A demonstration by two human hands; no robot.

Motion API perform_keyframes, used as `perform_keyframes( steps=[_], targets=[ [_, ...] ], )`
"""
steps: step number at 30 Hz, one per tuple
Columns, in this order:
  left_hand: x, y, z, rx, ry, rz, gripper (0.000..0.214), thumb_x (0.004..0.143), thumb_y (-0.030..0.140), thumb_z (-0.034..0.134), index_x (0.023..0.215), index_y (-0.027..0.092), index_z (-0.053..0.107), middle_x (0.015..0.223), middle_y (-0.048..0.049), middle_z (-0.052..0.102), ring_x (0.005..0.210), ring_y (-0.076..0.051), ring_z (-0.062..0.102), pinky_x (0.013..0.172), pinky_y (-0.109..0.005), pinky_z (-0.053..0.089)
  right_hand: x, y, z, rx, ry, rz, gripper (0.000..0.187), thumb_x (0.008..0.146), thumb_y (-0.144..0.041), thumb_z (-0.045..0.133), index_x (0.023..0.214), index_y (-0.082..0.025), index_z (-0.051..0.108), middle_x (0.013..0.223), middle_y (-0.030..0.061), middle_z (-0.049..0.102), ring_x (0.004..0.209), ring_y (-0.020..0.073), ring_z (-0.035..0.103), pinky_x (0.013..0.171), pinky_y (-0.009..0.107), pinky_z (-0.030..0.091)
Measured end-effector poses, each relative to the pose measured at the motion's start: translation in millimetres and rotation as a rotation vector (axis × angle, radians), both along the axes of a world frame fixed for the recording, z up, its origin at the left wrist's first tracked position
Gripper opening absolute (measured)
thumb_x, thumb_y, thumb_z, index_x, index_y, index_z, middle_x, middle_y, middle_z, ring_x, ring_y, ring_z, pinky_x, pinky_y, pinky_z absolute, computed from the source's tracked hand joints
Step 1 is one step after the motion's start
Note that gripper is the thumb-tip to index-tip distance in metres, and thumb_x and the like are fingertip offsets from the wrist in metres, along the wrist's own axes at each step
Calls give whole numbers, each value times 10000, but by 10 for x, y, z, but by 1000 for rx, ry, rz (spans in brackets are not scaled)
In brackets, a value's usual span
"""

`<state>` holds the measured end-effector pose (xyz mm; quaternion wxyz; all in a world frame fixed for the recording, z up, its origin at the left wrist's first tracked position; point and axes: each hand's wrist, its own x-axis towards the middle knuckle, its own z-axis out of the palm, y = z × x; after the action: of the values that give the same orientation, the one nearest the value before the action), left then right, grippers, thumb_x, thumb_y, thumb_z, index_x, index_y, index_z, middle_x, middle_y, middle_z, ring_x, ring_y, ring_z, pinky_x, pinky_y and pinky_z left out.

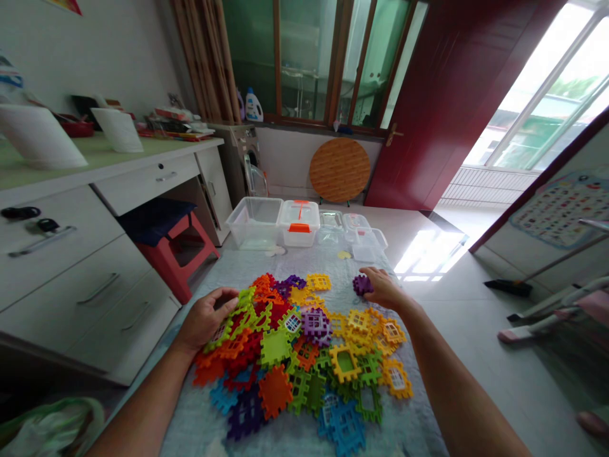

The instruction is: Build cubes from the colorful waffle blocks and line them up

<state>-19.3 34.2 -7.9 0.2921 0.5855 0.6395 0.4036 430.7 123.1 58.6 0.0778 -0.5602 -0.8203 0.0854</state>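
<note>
A heap of interlocking plastic waffle blocks (295, 349) in orange, red, yellow, lime, blue and purple lies on a pale blue quilted mat (195, 425). My left hand (207, 319) is at the heap's left side, its fingers curled around a lime-green block (242, 314). At the far right of the heap, my right hand (384, 289) pinches a small purple block (362, 285), which is just above the mat. The heap hides most of the mat's middle.
Transparent plastic storage boxes (254, 222) stand along the mat's far end, one with orange latches (299, 219). A white drawer desk (95, 273) and red stool (178, 254) are on the left. A broom (509, 287) lies on the tiled floor to the right.
</note>
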Motion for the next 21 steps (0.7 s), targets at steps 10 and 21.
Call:
perform_keyframes(
  steps=[10,21],
  targets=[
    [37,-16,44,13,-108,3,439,752,540,651,999,177,642,971,-64,707,940,-251,651,896,-366,495,-458,-543,132,-104,304,192,451,808,-248,590,1253,-187,558,1256,114,622,1163,239,570,1011,418,435],
    [104,-54,135,34,-255,50,391,734,501,664,937,166,660,886,-44,705,831,-214,645,791,-317,494,-1120,42,4,-154,19,169,536,833,-191,565,1355,-120,469,1403,158,512,1294,261,458,1055,358,353]
  ],
)
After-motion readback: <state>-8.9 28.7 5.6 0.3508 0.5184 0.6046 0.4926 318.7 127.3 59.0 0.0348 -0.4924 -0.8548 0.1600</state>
